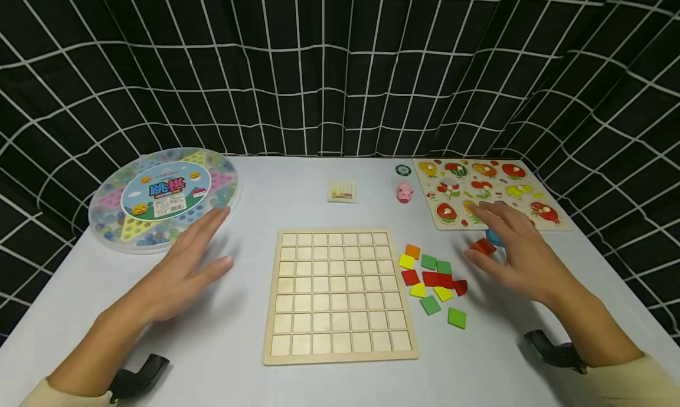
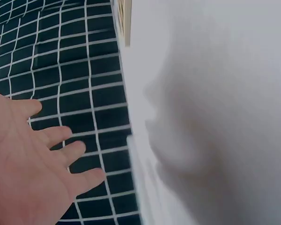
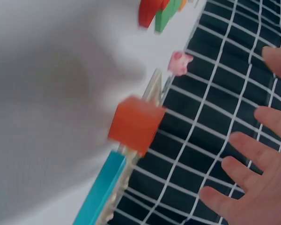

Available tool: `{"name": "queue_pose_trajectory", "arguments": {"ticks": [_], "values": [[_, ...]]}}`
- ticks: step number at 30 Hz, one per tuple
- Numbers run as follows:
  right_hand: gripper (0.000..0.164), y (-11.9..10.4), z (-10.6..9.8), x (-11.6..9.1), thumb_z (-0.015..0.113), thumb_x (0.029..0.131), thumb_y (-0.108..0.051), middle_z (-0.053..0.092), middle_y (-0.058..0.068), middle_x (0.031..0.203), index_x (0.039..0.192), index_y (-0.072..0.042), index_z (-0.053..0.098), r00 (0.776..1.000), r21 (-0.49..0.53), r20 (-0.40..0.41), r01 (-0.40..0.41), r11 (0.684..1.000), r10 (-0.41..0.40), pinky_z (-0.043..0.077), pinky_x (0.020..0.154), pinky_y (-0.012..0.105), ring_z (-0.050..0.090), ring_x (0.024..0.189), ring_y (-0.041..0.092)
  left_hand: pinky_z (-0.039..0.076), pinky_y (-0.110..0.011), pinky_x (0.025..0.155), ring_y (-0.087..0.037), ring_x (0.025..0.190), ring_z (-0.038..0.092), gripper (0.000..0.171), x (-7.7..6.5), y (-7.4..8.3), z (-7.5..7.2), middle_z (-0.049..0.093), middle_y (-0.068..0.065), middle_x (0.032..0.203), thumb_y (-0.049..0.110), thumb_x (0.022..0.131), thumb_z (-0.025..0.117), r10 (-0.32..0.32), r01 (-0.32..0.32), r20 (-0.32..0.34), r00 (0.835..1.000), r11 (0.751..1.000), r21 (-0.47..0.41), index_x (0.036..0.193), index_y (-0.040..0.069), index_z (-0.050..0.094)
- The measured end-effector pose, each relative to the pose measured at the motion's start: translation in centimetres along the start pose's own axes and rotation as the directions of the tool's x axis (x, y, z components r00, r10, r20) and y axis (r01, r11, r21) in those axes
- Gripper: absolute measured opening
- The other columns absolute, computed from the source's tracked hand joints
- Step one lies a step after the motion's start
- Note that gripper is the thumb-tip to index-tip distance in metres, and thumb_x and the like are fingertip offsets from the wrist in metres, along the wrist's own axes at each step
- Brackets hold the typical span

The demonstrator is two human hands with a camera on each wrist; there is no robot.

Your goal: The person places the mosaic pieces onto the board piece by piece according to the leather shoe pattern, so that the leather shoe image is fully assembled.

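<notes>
My left hand [image 1: 177, 271] hovers with spread fingers above the white table, between a round game box and the wooden grid board [image 1: 340, 304]. It holds nothing, and its palm shows in the left wrist view. Over at the right, my right hand [image 1: 517, 256] is also held up with loosely extended fingers and nothing in its grasp. Beneath and beside it are a red block [image 1: 482, 247] and a blue block [image 3: 100, 187], partly hidden by the hand in the head view. Several flat red, green, yellow and orange tiles [image 1: 445, 281] lie between the board and this hand.
The clear round box [image 1: 166, 189] of marbles stands at the back left. A small printed pattern card [image 1: 342, 191], a pink pig figure [image 1: 404, 192] and a round chip [image 1: 403, 170] lie at the back. A fruit puzzle board [image 1: 494, 189] lies back right. Black gridded cloth [image 1: 319, 71] hangs behind.
</notes>
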State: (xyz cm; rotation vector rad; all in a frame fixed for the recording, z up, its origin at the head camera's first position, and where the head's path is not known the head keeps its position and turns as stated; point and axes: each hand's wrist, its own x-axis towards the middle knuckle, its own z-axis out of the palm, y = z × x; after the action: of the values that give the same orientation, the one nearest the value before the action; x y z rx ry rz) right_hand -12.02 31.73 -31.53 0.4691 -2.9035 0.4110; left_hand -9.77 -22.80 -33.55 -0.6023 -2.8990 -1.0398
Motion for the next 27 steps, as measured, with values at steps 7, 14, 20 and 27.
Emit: {"name": "queue_pose_trajectory", "arguments": {"ticks": [7, 14, 20, 27], "values": [[0.051, -2.0, 1.0, 0.2, 0.083, 0.086, -0.025, 0.063, 0.018, 0.132, 0.133, -0.013, 0.068, 0.999, 0.019, -0.008, 0.039, 0.999, -0.038, 0.05, 0.092, 0.067, 0.052, 0.12, 0.038, 0.026, -0.073, 0.114, -0.042, 0.156, 0.024, 0.072, 0.5, 0.8, 2.3, 0.022, -0.011, 0.171, 0.041, 0.103, 0.062, -0.017, 0.022, 0.06, 0.998, 0.997, -0.079, 0.164, 0.033, 0.026], [0.025, -4.1, 1.6, 0.3, 0.084, 0.087, -0.022, 0.075, -0.001, 0.105, 0.111, -0.016, 0.079, 0.981, 0.104, 0.168, 0.079, 0.991, -0.095, 0.059, 0.086, 0.047, 0.065, 0.099, 0.022, 0.028, -0.07, 0.117, -0.041, 0.155, 0.028, 0.072, 0.9, 1.2, 3.7, 0.032, -0.011, 0.167, 0.05, 0.096, 0.069, -0.046, 0.069, 0.193, 0.98, 0.991, -0.114, 0.158, 0.026, 0.041], [0.019, -5.8, 2.7, 0.6, 0.083, 0.088, -0.027, 0.067, -0.014, 0.091, 0.105, -0.021, 0.08, 0.931, 0.128, 0.338, 0.099, 0.987, -0.137, 0.055, 0.072, 0.024, 0.058, 0.083, 0.006, 0.031, -0.072, 0.114, -0.045, 0.154, 0.026, 0.085, 0.3, 1.5, 4.1, 0.03, -0.015, 0.168, 0.063, 0.084, 0.077, -0.064, 0.062, 0.26, 0.964, 0.998, 0.015, 0.156, 0.029, 0.046], [0.023, -7.1, 3.8, 0.7, 0.087, 0.083, -0.037, 0.062, -0.012, 0.087, 0.099, -0.023, 0.08, 0.925, 0.004, 0.375, 0.068, 0.998, -0.064, 0.053, 0.072, 0.028, 0.055, 0.082, 0.008, 0.027, -0.072, 0.116, -0.046, 0.155, 0.024, 0.087, 0.1, 1.6, 4.8, 0.029, -0.013, 0.169, 0.065, 0.082, 0.077, -0.047, 0.017, 0.251, 0.967, 0.993, 0.119, 0.156, 0.03, 0.047]]}}
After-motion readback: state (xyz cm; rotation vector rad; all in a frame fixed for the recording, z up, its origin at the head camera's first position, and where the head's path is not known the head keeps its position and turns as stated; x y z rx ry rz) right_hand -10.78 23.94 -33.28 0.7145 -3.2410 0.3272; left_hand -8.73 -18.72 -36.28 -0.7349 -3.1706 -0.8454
